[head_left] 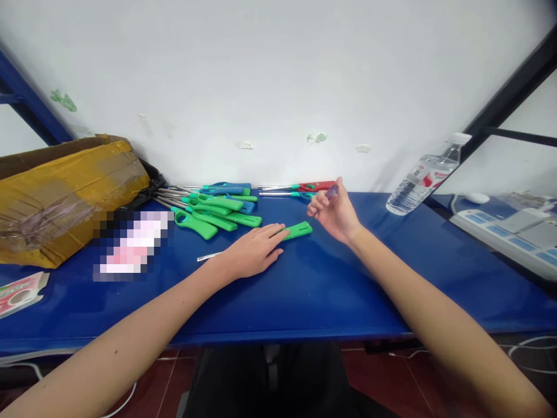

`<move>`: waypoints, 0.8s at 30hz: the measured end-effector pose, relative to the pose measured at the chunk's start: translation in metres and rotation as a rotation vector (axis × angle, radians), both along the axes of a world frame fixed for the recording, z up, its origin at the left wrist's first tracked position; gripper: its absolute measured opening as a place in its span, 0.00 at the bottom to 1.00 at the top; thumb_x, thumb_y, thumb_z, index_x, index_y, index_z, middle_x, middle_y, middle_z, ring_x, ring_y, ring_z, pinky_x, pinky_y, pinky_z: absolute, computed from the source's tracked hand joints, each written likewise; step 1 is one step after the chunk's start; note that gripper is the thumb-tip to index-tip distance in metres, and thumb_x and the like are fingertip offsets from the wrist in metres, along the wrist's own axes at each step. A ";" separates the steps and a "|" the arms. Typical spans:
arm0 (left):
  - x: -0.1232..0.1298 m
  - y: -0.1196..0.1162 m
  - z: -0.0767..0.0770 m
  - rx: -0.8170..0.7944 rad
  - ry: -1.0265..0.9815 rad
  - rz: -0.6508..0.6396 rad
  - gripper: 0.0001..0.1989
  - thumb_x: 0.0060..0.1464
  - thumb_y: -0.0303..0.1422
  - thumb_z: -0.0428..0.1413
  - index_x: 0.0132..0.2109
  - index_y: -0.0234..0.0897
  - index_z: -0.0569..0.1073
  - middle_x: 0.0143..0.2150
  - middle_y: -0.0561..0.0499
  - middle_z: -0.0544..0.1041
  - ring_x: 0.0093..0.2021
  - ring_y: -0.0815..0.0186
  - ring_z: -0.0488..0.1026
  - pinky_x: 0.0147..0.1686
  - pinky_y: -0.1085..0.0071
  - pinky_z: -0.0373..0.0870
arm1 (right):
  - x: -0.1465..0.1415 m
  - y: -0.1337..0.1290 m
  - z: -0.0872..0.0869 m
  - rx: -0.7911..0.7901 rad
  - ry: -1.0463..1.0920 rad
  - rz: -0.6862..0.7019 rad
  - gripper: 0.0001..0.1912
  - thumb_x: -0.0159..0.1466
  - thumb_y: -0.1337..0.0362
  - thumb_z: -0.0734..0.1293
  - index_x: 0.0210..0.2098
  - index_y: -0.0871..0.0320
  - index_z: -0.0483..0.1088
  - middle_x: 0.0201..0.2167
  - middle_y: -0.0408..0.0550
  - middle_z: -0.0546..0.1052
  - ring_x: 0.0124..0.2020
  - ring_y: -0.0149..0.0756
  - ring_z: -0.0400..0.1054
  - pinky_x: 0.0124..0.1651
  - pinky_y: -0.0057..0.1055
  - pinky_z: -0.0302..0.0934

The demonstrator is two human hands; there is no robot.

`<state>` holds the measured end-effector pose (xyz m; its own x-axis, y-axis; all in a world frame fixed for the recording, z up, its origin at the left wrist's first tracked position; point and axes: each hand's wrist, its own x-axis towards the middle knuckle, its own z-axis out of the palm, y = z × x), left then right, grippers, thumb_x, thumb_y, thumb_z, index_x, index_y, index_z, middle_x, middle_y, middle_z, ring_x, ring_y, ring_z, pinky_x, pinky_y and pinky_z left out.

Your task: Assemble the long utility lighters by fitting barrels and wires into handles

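My left hand point(259, 249) presses a green long-necked gas lighter point(300, 230) down on the blue table. The lighter's handle end sticks out to the right of my fingers, and its metal tube comes out on the left under my wrist. My right hand point(333, 212) is closed around a small screwdriver point(332, 193) with a translucent purple handle. Its thin shaft points down and left, with the tip at the end of the green handle. Whether the tip touches the lighter or sits in it, I cannot tell.
Several green and blue lighters point(213, 210) lie piled left of centre. A red lighter point(317, 186) and a blue one lie by the wall. A taped carton point(65, 197) stands left; a water bottle point(424, 177) and a white power strip point(509, 238) are on the right.
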<state>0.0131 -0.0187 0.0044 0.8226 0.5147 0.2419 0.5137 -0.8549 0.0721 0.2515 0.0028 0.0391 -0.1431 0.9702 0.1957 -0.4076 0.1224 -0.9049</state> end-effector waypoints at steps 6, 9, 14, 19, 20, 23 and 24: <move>0.000 0.001 -0.001 -0.008 -0.003 0.002 0.23 0.69 0.34 0.44 0.68 0.33 0.60 0.68 0.37 0.63 0.67 0.53 0.63 0.64 0.54 0.62 | 0.000 -0.003 0.003 0.028 -0.009 0.029 0.37 0.58 0.27 0.55 0.15 0.53 0.53 0.15 0.38 0.49 0.18 0.31 0.51 0.28 0.34 0.59; 0.000 0.001 -0.001 -0.006 0.004 0.009 0.23 0.69 0.34 0.44 0.68 0.33 0.60 0.69 0.37 0.63 0.67 0.53 0.62 0.64 0.54 0.62 | -0.002 -0.004 0.003 0.035 -0.027 0.005 0.34 0.58 0.31 0.62 0.16 0.54 0.54 0.16 0.37 0.51 0.19 0.30 0.52 0.29 0.32 0.60; 0.000 0.000 0.001 -0.022 0.001 0.011 0.23 0.69 0.34 0.45 0.68 0.33 0.60 0.69 0.37 0.63 0.67 0.52 0.62 0.64 0.54 0.62 | -0.001 -0.002 0.001 0.020 -0.004 -0.035 0.34 0.58 0.30 0.61 0.18 0.54 0.54 0.20 0.41 0.57 0.23 0.32 0.58 0.27 0.32 0.57; 0.001 -0.001 0.001 -0.023 -0.004 0.008 0.23 0.69 0.34 0.44 0.67 0.34 0.60 0.69 0.37 0.63 0.67 0.53 0.63 0.64 0.54 0.62 | 0.001 0.000 0.001 -0.007 -0.001 -0.060 0.34 0.59 0.28 0.56 0.21 0.53 0.57 0.19 0.40 0.56 0.21 0.32 0.56 0.25 0.33 0.57; 0.001 -0.001 0.001 -0.021 -0.007 0.005 0.23 0.69 0.34 0.44 0.67 0.34 0.60 0.69 0.37 0.63 0.67 0.52 0.63 0.64 0.53 0.62 | 0.001 0.000 0.001 -0.010 0.003 -0.067 0.33 0.59 0.28 0.56 0.22 0.53 0.58 0.18 0.39 0.55 0.19 0.32 0.54 0.25 0.33 0.58; 0.001 0.000 0.001 -0.011 -0.002 0.005 0.23 0.69 0.35 0.44 0.67 0.34 0.60 0.69 0.38 0.63 0.67 0.52 0.63 0.64 0.54 0.62 | 0.000 0.000 0.001 -0.021 0.022 -0.084 0.32 0.59 0.29 0.57 0.24 0.52 0.58 0.16 0.35 0.50 0.17 0.31 0.50 0.24 0.32 0.57; 0.001 0.000 0.001 -0.008 0.002 0.007 0.23 0.69 0.35 0.44 0.67 0.34 0.60 0.69 0.38 0.63 0.67 0.53 0.63 0.64 0.54 0.62 | 0.000 0.000 0.001 -0.026 0.025 -0.086 0.32 0.59 0.29 0.58 0.24 0.52 0.57 0.16 0.35 0.49 0.16 0.30 0.50 0.23 0.32 0.57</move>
<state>0.0139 -0.0190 0.0051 0.8196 0.5222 0.2357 0.5196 -0.8508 0.0779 0.2518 0.0027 0.0398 -0.0549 0.9835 0.1725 -0.4189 0.1342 -0.8981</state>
